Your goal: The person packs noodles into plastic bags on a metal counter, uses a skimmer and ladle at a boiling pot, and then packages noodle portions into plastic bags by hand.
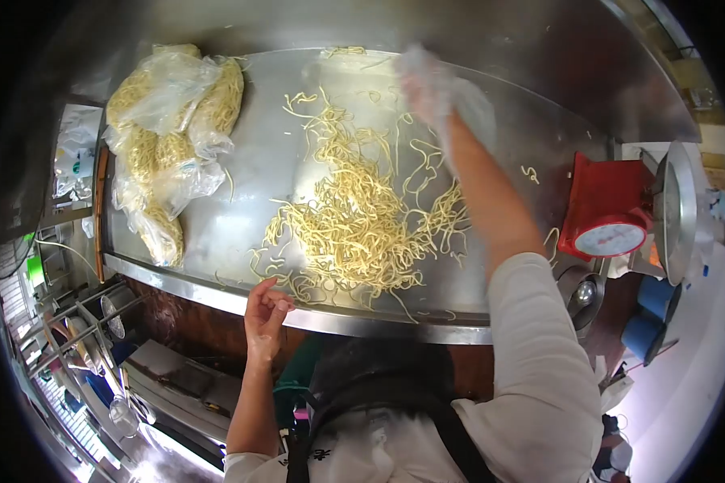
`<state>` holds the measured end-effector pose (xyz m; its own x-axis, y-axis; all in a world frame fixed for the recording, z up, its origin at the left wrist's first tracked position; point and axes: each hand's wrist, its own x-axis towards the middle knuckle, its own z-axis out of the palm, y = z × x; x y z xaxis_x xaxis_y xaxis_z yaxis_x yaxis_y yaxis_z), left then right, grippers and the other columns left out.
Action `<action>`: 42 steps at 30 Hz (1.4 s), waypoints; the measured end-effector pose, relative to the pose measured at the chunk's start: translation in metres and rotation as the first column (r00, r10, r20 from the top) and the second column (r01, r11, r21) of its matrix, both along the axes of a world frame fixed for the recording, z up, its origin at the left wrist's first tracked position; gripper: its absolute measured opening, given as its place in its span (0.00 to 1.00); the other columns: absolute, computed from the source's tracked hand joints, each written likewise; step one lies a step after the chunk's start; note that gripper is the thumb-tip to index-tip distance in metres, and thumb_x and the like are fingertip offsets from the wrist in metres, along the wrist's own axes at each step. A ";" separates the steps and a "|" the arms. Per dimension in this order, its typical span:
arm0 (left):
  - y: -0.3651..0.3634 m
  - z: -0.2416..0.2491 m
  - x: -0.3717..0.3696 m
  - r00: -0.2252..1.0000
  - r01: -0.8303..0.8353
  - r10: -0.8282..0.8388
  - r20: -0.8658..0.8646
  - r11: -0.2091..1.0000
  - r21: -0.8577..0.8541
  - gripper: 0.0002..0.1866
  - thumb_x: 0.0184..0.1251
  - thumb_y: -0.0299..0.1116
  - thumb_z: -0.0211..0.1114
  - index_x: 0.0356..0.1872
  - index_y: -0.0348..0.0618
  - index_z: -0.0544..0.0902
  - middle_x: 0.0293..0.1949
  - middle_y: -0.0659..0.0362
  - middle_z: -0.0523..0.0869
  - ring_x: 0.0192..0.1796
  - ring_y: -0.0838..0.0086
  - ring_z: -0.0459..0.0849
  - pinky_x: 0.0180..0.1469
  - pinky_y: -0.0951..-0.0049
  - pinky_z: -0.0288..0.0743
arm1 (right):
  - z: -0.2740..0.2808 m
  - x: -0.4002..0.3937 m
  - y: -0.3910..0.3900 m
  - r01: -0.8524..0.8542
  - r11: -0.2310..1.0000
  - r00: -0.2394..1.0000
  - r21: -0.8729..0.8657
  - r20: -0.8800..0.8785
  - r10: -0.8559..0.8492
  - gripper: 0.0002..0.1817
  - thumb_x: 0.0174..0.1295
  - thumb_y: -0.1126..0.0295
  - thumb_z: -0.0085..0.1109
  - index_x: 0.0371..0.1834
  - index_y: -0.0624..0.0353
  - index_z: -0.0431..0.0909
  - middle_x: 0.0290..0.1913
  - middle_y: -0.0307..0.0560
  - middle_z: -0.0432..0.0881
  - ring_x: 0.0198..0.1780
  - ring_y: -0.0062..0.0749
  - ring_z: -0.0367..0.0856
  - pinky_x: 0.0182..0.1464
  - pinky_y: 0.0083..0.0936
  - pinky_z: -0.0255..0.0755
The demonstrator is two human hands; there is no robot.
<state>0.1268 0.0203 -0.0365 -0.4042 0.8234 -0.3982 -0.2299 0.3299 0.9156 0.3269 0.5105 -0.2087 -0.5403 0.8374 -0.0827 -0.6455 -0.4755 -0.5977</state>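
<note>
A loose heap of pale yellow noodles (358,221) spreads over the middle of the steel table (262,97). My left hand (267,310) is bare, with curled fingers, at the table's front edge, left of and below the heap. Beyond the heap, near the back of the table, my right hand (423,84) is blurred and covered by clear plastic; its fingers cannot be made out. Thin noodle strands lie under and beside my right forearm. Several clear bags of noodles (169,121) are piled at the table's left side.
A red scale (608,201) with a round dial and a metal pan (675,213) stands at the right. Blue containers (648,322) are beyond it. Racks with utensils (97,346) are at the lower left. The table's raised front edge (379,324) runs before my body.
</note>
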 end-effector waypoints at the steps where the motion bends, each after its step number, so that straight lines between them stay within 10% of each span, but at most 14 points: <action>1: 0.005 -0.006 0.002 1.000 0.004 -0.004 0.015 1.000 0.002 0.24 0.69 0.25 0.66 0.64 0.37 0.71 0.38 0.58 0.83 0.42 0.76 0.80 0.51 0.73 0.76 | -0.012 -0.033 -0.019 -0.078 0.990 0.992 -0.122 0.090 0.089 0.23 0.74 0.48 0.44 0.58 0.54 0.75 0.48 0.40 0.81 0.48 0.28 0.79 0.53 0.26 0.75; 6: 0.019 0.002 -0.004 0.994 0.070 -0.068 0.081 0.997 -0.021 0.24 0.70 0.29 0.66 0.64 0.37 0.71 0.38 0.58 0.82 0.41 0.75 0.81 0.49 0.72 0.77 | 0.086 -0.072 -0.203 -0.310 0.923 0.848 -0.227 0.373 0.376 0.22 0.73 0.51 0.49 0.60 0.56 0.74 0.51 0.40 0.78 0.52 0.26 0.78 0.57 0.27 0.74; 11: 0.006 -0.003 -0.035 0.997 0.024 -0.024 0.069 1.000 0.001 0.20 0.71 0.25 0.63 0.62 0.34 0.72 0.38 0.57 0.83 0.40 0.76 0.81 0.49 0.74 0.74 | 0.043 -0.031 -0.070 0.034 0.994 0.999 0.108 -0.038 -0.030 0.24 0.70 0.50 0.56 0.62 0.52 0.72 0.53 0.36 0.77 0.52 0.20 0.77 0.57 0.24 0.76; 13: 0.003 -0.011 -0.041 0.997 -0.035 0.035 0.067 0.999 -0.006 0.19 0.71 0.25 0.63 0.61 0.34 0.73 0.37 0.57 0.83 0.40 0.76 0.80 0.48 0.74 0.75 | 0.019 -0.077 -0.007 0.060 0.993 0.997 0.103 0.046 -0.065 0.22 0.69 0.53 0.57 0.60 0.52 0.73 0.51 0.34 0.78 0.49 0.17 0.78 0.52 0.15 0.76; 20: 0.009 -0.012 -0.043 0.994 -0.026 0.028 0.102 0.999 -0.021 0.18 0.72 0.26 0.63 0.59 0.34 0.74 0.37 0.57 0.83 0.40 0.76 0.80 0.47 0.75 0.76 | 0.048 -0.210 -0.102 -0.508 0.833 0.840 -0.221 0.086 0.535 0.10 0.70 0.59 0.54 0.43 0.52 0.78 0.33 0.32 0.77 0.32 0.17 0.75 0.34 0.17 0.71; 24: 0.025 0.001 -0.046 0.994 -0.016 0.015 0.107 1.000 0.017 0.17 0.72 0.27 0.63 0.58 0.34 0.75 0.37 0.59 0.82 0.41 0.77 0.80 0.46 0.75 0.76 | 0.113 -0.141 -0.236 -0.633 0.567 0.711 -0.526 -0.107 0.695 0.13 0.74 0.58 0.50 0.45 0.56 0.78 0.33 0.40 0.79 0.36 0.23 0.78 0.38 0.21 0.76; 25: 0.025 0.003 -0.051 0.998 0.000 -0.001 0.070 1.000 0.010 0.18 0.72 0.29 0.63 0.58 0.34 0.75 0.36 0.58 0.82 0.40 0.76 0.80 0.45 0.75 0.76 | 0.115 -0.124 -0.204 -0.817 0.493 0.566 -0.300 -0.250 0.786 0.18 0.72 0.53 0.52 0.50 0.56 0.78 0.43 0.43 0.80 0.47 0.30 0.78 0.49 0.28 0.75; 28: 0.023 -0.009 -0.068 0.998 -0.014 0.011 -0.056 0.999 -0.047 0.20 0.71 0.32 0.65 0.58 0.34 0.75 0.36 0.58 0.82 0.37 0.75 0.81 0.43 0.75 0.76 | 0.117 -0.112 -0.114 -0.513 0.854 0.855 0.088 0.147 0.498 0.21 0.71 0.51 0.52 0.54 0.57 0.77 0.50 0.46 0.81 0.53 0.34 0.79 0.56 0.33 0.75; 31: 0.059 -0.023 -0.111 0.933 -0.128 0.072 -0.352 0.982 -0.140 0.22 0.70 0.33 0.67 0.60 0.35 0.74 0.38 0.57 0.82 0.36 0.76 0.81 0.39 0.74 0.77 | 0.080 -0.189 -0.032 -0.287 0.891 0.905 0.351 0.405 0.132 0.16 0.68 0.57 0.52 0.47 0.57 0.77 0.45 0.48 0.81 0.48 0.37 0.79 0.51 0.35 0.75; 33: 0.094 -0.024 -0.133 0.784 -0.134 0.012 -0.621 0.980 -0.150 0.24 0.69 0.33 0.68 0.61 0.35 0.73 0.40 0.55 0.82 0.36 0.76 0.81 0.37 0.73 0.77 | 0.055 -0.243 -0.036 -0.354 0.739 0.822 0.574 0.568 -0.048 0.12 0.66 0.61 0.52 0.43 0.58 0.77 0.42 0.49 0.80 0.45 0.40 0.79 0.48 0.36 0.75; 37: 0.172 -0.008 -0.159 0.451 -0.109 0.072 -0.890 0.994 0.025 0.25 0.64 0.29 0.70 0.61 0.34 0.75 0.42 0.51 0.81 0.34 0.69 0.80 0.37 0.71 0.77 | 0.038 -0.275 -0.184 -0.538 0.053 0.740 0.841 0.502 -0.447 0.06 0.63 0.69 0.51 0.34 0.58 0.77 0.35 0.52 0.80 0.38 0.44 0.79 0.42 0.38 0.75; 39: 0.189 0.002 -0.175 0.359 -0.037 0.083 -0.930 0.997 0.074 0.25 0.64 0.30 0.70 0.61 0.35 0.75 0.44 0.50 0.80 0.34 0.68 0.80 0.37 0.70 0.77 | 0.059 -0.232 -0.250 -0.721 0.561 0.642 0.406 0.696 0.321 0.11 0.68 0.64 0.50 0.45 0.57 0.78 0.44 0.50 0.82 0.43 0.40 0.80 0.44 0.35 0.76; 40: 0.191 0.010 -0.173 0.450 -0.040 0.078 -0.890 0.997 0.068 0.25 0.63 0.30 0.70 0.61 0.36 0.75 0.45 0.51 0.80 0.34 0.69 0.80 0.37 0.70 0.77 | 0.062 -0.205 -0.270 -0.800 0.598 0.537 0.056 0.511 0.671 0.15 0.70 0.61 0.50 0.51 0.57 0.78 0.49 0.49 0.83 0.45 0.38 0.81 0.44 0.33 0.76; 42: 0.183 0.020 -0.170 0.499 -0.013 0.033 -0.866 0.999 0.031 0.25 0.63 0.28 0.70 0.61 0.36 0.76 0.44 0.51 0.81 0.34 0.71 0.80 0.37 0.71 0.77 | 0.074 -0.165 -0.247 -0.816 0.578 0.577 0.008 0.057 0.814 0.23 0.72 0.53 0.49 0.64 0.55 0.75 0.58 0.47 0.81 0.53 0.34 0.81 0.50 0.30 0.75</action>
